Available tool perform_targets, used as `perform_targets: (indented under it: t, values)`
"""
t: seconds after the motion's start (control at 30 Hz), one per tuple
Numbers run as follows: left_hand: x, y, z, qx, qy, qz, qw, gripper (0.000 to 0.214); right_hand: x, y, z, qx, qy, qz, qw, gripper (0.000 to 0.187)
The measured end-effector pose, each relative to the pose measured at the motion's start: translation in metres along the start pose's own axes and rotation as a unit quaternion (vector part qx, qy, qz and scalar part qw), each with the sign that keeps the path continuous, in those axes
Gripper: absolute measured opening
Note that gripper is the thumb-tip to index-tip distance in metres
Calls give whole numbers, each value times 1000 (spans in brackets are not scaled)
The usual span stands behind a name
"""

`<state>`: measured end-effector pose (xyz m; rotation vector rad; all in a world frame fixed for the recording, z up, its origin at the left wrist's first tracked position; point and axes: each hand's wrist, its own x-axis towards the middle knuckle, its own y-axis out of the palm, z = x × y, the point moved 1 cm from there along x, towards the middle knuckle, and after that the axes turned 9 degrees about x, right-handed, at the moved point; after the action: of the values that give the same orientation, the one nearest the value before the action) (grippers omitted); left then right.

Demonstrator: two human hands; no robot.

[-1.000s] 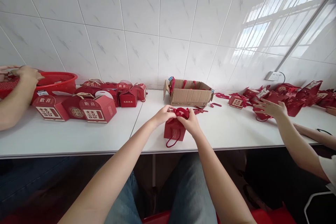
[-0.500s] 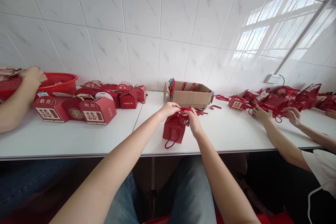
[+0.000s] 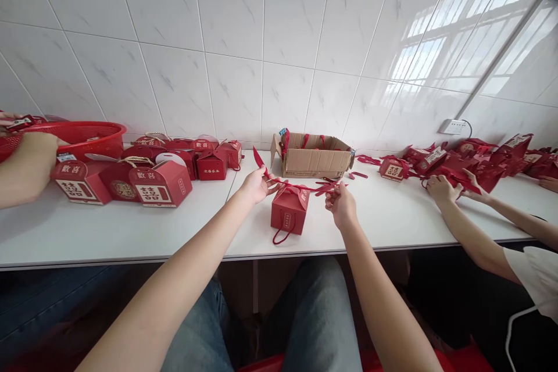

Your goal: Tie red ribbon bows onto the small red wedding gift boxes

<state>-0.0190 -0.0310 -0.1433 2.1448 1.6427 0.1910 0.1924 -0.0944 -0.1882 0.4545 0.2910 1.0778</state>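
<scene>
A small red gift box stands on the white table in front of me, a cord handle hanging down its front. A red ribbon runs across its top, stretched sideways. My left hand pinches the ribbon's left end, which sticks up past the fingers. My right hand pinches the right end. Both hands are held apart, one on each side of the box.
An open cardboard box with red ribbons sits behind the gift box. Finished red boxes and a red basket stand at the left, where another person's hand reaches. At the right, a co-worker's hands handle more red boxes.
My hands were together on top of the box; they have pulled apart, drawing the ribbon taut to both sides. The co-worker's hands at the right shifted among the boxes.
</scene>
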Motion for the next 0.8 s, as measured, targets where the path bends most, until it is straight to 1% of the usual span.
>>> perform_targets:
  t: [0.1, 0.3, 0.37, 0.47, 0.53, 0.63, 0.7, 0.73, 0.8]
  values:
    - [8, -13, 2, -13, -3, -12, 1000, 35, 6, -18, 5, -8, -1, -8, 1000, 39]
    - [22, -40, 14, -12, -6, -75, 997, 35, 9, -59, 19, -10, -4, -55, 998, 36]
    - [23, -45, 18, -7, -4, -83, 997, 35, 10, -67, 21, -10, -5, -60, 998, 37]
    - [22, -47, 18, 4, 9, -82, 997, 32, 12, -71, 25, -8, -18, -56, 998, 37]
    - [20, -47, 10, 13, 38, -91, 995, 29, 16, -68, 32, -4, -37, -52, 998, 35]
    - [14, -44, -14, 34, 116, -104, 987, 16, 26, -54, 55, -12, -87, -34, 996, 31]
    - [10, -37, -34, 54, 165, -100, 980, 10, 33, -36, 76, -43, -140, -2, 989, 31]
    - [8, -32, -43, 69, 187, -93, 976, 13, 35, -25, 88, -64, -169, 17, 983, 31]
    - [4, -14, -62, 122, 224, -66, 965, 18, 35, 4, 111, -113, -220, 57, 967, 36]
